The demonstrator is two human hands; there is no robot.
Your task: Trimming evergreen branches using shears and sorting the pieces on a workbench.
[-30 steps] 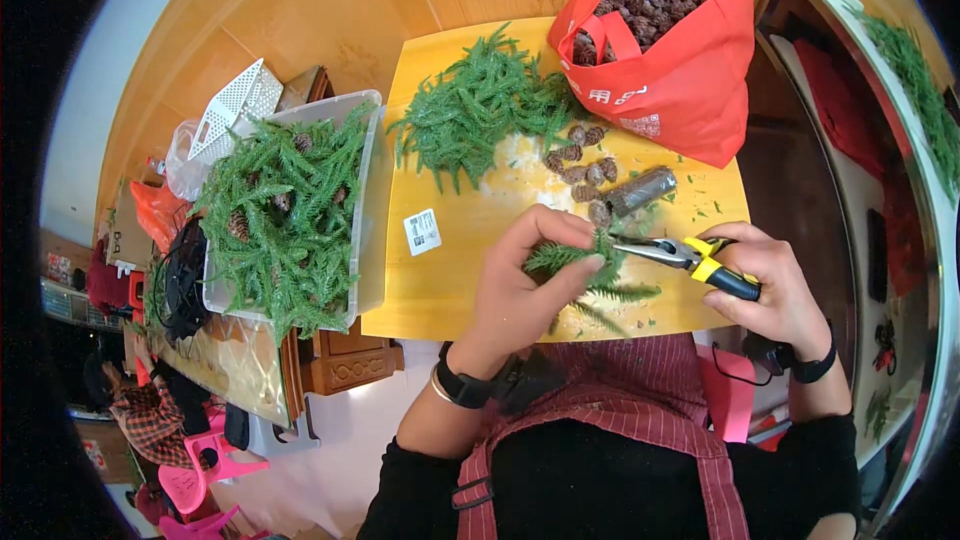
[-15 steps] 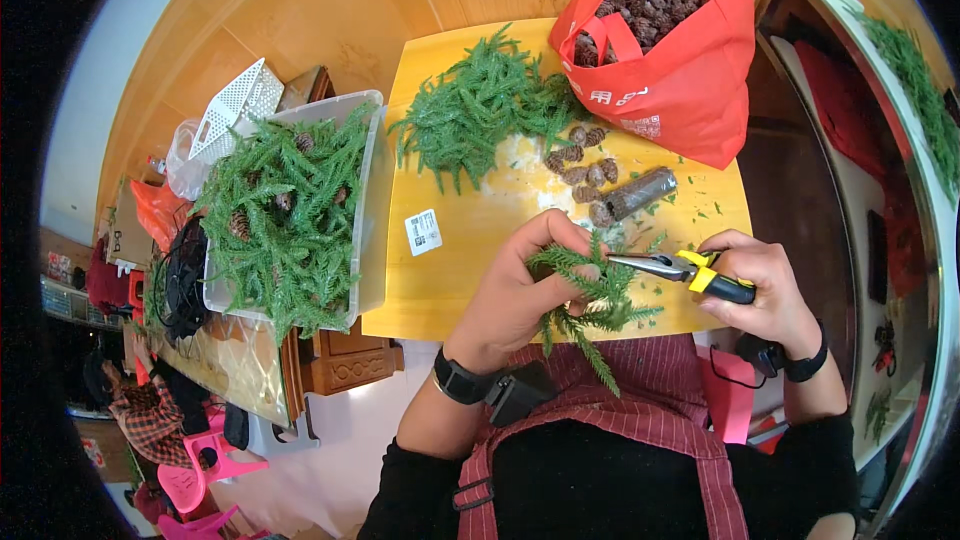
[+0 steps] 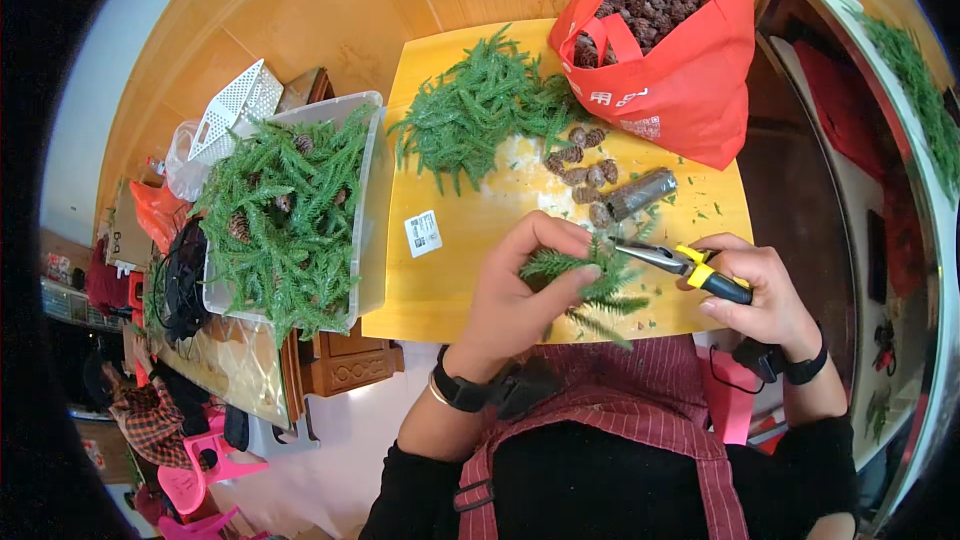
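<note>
Between the fingers and thumb of my left hand [image 3: 532, 280] is a green artificial pine sprig [image 3: 610, 298], held over the table's near edge. My right hand [image 3: 758, 282] is closed around the yellow-and-black handles of long-nose pliers [image 3: 715, 278]. The plier tips point left, close beside the sprig's upper end; whether they touch its stem I cannot make out. Just beyond my hands lies a dark cylindrical roll [image 3: 642, 195], with several loose pine cones [image 3: 575, 176] near it. A heap of green sprigs [image 3: 480, 105] rests at the table's far side.
A red bag [image 3: 690, 75] full of pine cones stands at the far right. Left of the yellow tabletop [image 3: 430, 290], a clear bin [image 3: 368, 210] holds sprigs with cones. A white label [image 3: 423, 233] and green scraps lie on the table. Another person [image 3: 150, 410] sits far left.
The sprig has turned in my left hand, its tips swinging up and right. The plier jaws have shifted slightly up and tilted at the sprig's top end.
</note>
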